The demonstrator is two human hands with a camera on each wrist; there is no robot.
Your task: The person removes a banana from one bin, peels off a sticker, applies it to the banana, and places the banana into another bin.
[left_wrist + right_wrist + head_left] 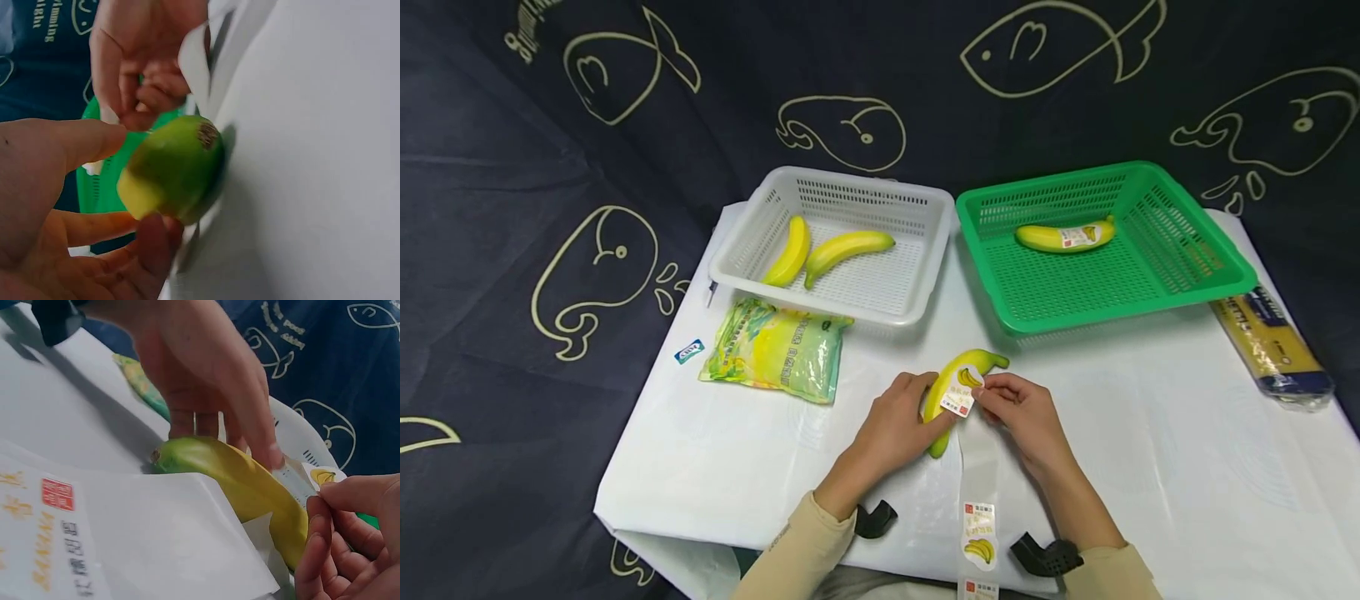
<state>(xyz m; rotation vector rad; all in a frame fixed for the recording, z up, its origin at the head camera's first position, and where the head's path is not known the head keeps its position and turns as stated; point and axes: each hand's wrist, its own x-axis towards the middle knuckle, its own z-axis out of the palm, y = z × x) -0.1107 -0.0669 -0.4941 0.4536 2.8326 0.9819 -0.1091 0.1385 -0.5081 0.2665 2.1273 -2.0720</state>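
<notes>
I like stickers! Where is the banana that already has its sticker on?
In the head view, the stickered banana lies alone in the green basket, far right on the table, next to the white basket.

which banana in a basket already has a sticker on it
The banana in the green basket: a label sits on its right part. The two bananas in the white basket are bare.

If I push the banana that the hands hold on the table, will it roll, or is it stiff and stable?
The banana looks stiff and curved, so it would probably rock or pivot, not roll away. Its skin seems smooth, perhaps slippery; the left hand grips it while the right hand pinches the sticker on it.
</notes>
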